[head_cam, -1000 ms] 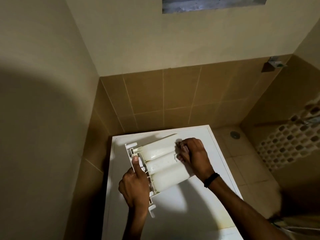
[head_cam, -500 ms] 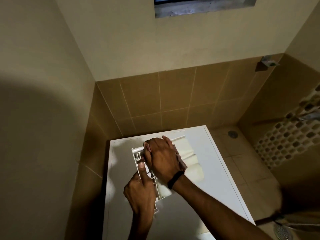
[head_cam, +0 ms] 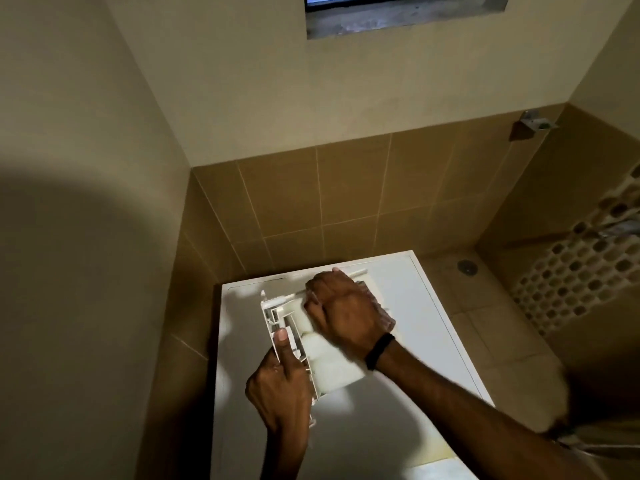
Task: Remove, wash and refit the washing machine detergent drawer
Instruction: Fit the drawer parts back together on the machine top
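Note:
The white detergent drawer [head_cam: 329,370] lies bottom-up on the white top of the washing machine [head_cam: 422,306], with its front panel to the left. My left hand [head_cam: 280,389] grips that front panel, thumb pressed along its edge. Over the far half of the drawer, my right hand [head_cam: 346,315] is curled round a pale cloth [head_cam: 387,318] and presses it onto the plastic. The hand hides much of the drawer's middle. A black band sits on the right wrist.
Tan tiled walls stand close behind and left of the machine. To the right, lower down, is the tiled floor with a round drain [head_cam: 467,267]. A metal tap [head_cam: 623,229] juts from the mosaic wall, and a window opening [head_cam: 405,15] is overhead.
My right hand with the cloth has slid left along the drawer, from its right end toward the front panel. The left hand kept its grip. The view tilted slightly.

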